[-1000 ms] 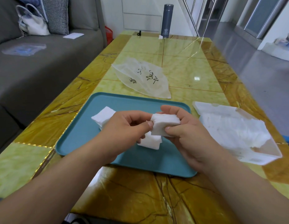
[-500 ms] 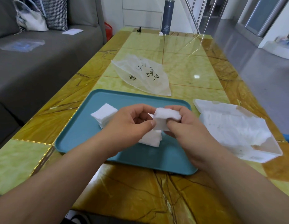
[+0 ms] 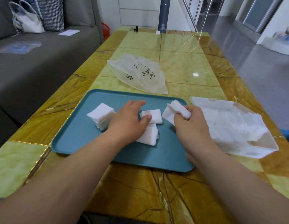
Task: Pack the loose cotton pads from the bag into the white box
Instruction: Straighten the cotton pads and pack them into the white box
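Three stacks of white cotton pads lie on a teal tray (image 3: 79,139): one at the left (image 3: 101,115), one in the middle (image 3: 154,115), one lower (image 3: 149,135). My left hand (image 3: 127,122) rests over the tray with fingers spread, its thumb touching the middle stack and its palm covering part of the lower one. My right hand (image 3: 191,125) grips a bunch of pads (image 3: 176,109) above the tray's right edge, beside the white box (image 3: 257,151). The box lies open to the right with pads inside. The emptied translucent bag (image 3: 140,75) lies flat beyond the tray.
A dark flask (image 3: 163,15) stands at the table's far end with a small white piece beside it. A grey sofa (image 3: 35,70) runs along the left side, with a handbag and a plastic sleeve on it. The floor drops off to the right of the table.
My hands have come apart. The right hand carried its bunch of pads to the right toward the box. The left hand let go and dropped onto the stacks on the tray.
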